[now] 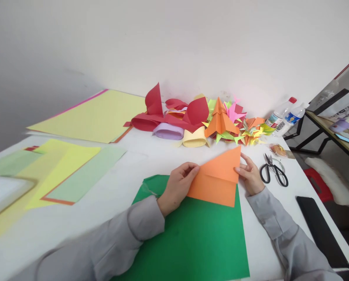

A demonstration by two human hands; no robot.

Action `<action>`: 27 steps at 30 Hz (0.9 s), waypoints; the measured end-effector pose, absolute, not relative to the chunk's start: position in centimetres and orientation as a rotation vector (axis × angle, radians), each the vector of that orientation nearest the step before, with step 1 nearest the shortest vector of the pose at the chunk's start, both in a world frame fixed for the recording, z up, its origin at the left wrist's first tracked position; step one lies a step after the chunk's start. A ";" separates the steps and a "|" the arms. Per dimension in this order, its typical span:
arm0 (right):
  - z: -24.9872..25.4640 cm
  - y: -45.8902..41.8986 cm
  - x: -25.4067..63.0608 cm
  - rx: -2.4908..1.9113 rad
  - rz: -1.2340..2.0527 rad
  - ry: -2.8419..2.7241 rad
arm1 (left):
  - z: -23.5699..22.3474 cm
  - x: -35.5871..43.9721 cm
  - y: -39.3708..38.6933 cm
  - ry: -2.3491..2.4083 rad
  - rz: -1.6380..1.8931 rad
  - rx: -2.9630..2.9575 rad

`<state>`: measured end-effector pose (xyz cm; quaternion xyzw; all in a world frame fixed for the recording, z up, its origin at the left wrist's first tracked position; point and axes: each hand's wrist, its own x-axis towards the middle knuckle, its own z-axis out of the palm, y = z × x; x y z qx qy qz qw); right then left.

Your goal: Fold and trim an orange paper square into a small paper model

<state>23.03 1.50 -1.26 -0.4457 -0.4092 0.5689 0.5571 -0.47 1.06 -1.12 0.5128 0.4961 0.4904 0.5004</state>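
Observation:
An orange sheet of paper (214, 189), partly folded over, is held up between my two hands above a green sheet (203, 242) on the white table. My left hand (177, 185) pinches its left edge between thumb and fingers. At the right edge, my right hand (250, 175) grips it with the thumb in front and the fingers partly hidden behind. The folded flap slopes up to a point at the upper right, and a crease line crosses the middle of the paper.
Black-handled scissors (272, 169) and a black flat case (322, 232) lie on the right. Folded paper pieces, including an orange paper plane (219, 121) and red shapes (196, 113), line the wall beside plastic bottles (288, 117). Yellow sheets (98, 117) and pale green strips (89, 175) spread leftward.

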 end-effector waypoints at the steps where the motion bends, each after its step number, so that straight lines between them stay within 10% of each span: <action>1: -1.3 1.4 22.9 -1.054 1.336 -1.018 | -1.3 -0.5 1.2 1.215 1.214 1.221; 27: -1.2 1.9 23.7 -1.004 1.447 -0.806 | -1.8 -1.3 0.6 0.594 0.985 1.358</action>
